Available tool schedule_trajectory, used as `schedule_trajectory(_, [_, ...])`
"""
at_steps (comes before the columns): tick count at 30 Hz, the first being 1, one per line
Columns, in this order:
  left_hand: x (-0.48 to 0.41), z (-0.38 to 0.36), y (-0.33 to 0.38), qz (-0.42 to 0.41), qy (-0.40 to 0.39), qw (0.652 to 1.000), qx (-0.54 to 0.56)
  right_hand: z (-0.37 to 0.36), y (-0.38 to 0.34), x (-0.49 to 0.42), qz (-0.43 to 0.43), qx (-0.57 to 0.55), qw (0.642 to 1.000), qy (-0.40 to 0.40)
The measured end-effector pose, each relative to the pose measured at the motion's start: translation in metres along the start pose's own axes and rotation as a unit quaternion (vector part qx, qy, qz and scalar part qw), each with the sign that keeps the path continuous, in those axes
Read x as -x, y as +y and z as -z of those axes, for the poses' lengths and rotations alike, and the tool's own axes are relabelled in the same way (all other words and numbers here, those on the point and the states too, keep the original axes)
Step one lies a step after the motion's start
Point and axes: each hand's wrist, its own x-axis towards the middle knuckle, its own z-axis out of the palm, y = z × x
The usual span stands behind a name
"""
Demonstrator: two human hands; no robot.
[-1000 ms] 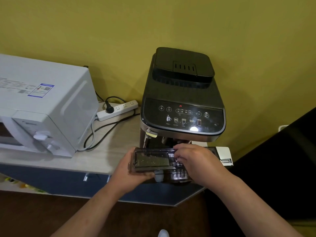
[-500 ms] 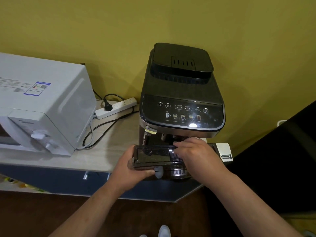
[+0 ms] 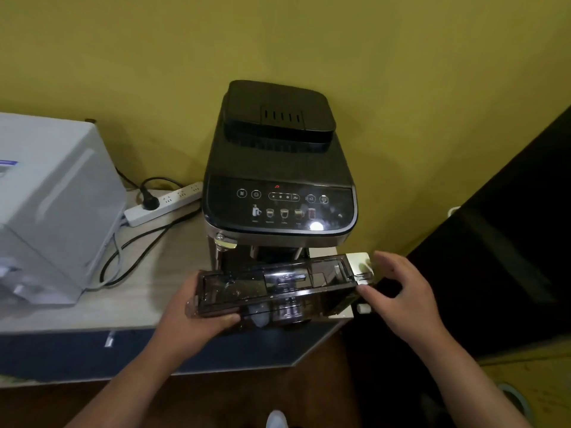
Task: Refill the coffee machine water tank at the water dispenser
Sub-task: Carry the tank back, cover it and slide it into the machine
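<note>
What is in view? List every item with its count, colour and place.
coffee machine: one, black with a silver trim, on the counter against the wall
water tank: one, clear smoky plastic, held in front of the machine
microwave: one, white, left on the counter
power strip: one, white, between microwave and machine
cables: several, black and white, trailing across the counter
counter: one, pale wood top
wall: yellow-green, behind everything
black unit: one, far right
left hand: grips the tank's left end
right hand: fingers spread at the tank's right end
</note>
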Motion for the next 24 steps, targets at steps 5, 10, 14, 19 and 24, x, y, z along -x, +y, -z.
schedule_trajectory(5, [-0.001,-0.001,0.002,-0.005,0.003,1.0,-0.021,-0.003,0.039,-0.033,-0.136,-0.163,0.955,-0.206])
schedule_trajectory(10, [-0.001,-0.001,0.001,-0.009,0.004,1.0,-0.024,-0.017,0.04,-0.055,-0.109,-0.159,0.929,-0.317])
schedule_trajectory(14, [-0.004,0.001,-0.006,-0.006,0.003,1.0,-0.015,-0.019,0.04,-0.065,-0.103,-0.167,0.91,-0.365])
schedule_trajectory(19, [-0.007,0.005,-0.006,-0.007,-0.004,1.0,0.005,-0.017,0.038,-0.064,-0.105,-0.177,0.905,-0.372])
schedule_trajectory(24, [-0.002,0.006,0.004,-0.024,-0.018,0.999,0.017,-0.004,0.042,-0.042,-0.118,-0.226,0.901,-0.351])
